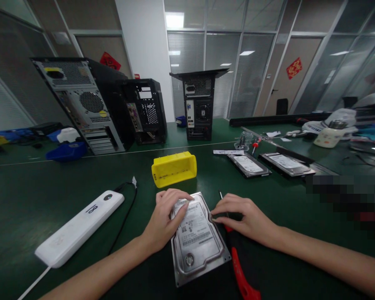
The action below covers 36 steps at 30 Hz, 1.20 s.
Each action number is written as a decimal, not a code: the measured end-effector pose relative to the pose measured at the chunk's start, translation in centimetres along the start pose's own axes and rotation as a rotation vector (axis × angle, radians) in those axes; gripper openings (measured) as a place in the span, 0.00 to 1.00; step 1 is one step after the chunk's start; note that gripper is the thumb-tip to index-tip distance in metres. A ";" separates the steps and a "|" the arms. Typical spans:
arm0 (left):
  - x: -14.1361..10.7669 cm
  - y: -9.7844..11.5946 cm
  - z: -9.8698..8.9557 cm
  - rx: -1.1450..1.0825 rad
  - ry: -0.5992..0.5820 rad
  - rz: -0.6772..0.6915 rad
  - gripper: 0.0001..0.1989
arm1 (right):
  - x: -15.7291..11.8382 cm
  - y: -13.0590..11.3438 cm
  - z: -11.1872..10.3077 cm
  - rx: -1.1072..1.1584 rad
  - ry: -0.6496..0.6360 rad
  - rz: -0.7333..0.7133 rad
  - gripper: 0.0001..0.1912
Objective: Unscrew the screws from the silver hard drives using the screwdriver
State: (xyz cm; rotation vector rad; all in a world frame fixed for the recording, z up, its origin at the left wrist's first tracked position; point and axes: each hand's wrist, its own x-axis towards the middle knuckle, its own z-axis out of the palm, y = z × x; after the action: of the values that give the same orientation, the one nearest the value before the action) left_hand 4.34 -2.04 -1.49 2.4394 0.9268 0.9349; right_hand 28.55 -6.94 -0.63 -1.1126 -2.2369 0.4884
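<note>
A silver hard drive (195, 237) lies label up on the green table in front of me, slightly turned. My left hand (168, 214) grips its far left part, fingers curled over the edge and thumb on the label. At the drive's right edge, my right hand (237, 212) has thumb and index finger pinched together; whatever is between the fingertips is too small to name. Beneath my right hand lies a screwdriver (242, 273) with a red and black handle, its shaft tip showing past the fingers. Just beyond the drive stands a yellow bin (175, 168), its opening facing me.
A white power strip (81, 229) with a black cable lies at left. Two more hard drives (250, 163) (286, 162) lie at right, near a clear jar (245, 141). Computer cases (200, 108) stand at the back. A person (373, 100) is at far right.
</note>
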 end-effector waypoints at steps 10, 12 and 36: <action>0.4 1.5 -0.5 0.113 -0.257 0.105 0.17 | -2.7 -3.4 -5.0 -0.348 -0.413 -0.174 0.10; 0.5 2.2 -0.7 0.105 -0.330 0.120 0.19 | -3.9 -3.7 -4.4 -0.390 -0.397 -0.200 0.16; 1.5 3.8 -0.8 0.033 -0.442 0.076 0.16 | 1.9 -4.8 -9.7 0.046 0.758 -0.191 0.29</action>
State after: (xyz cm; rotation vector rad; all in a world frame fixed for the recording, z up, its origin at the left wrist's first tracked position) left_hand 6.38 -3.67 1.80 2.5700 0.6976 0.3728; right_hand 31.01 -7.60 10.05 -0.8528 -1.6238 0.0154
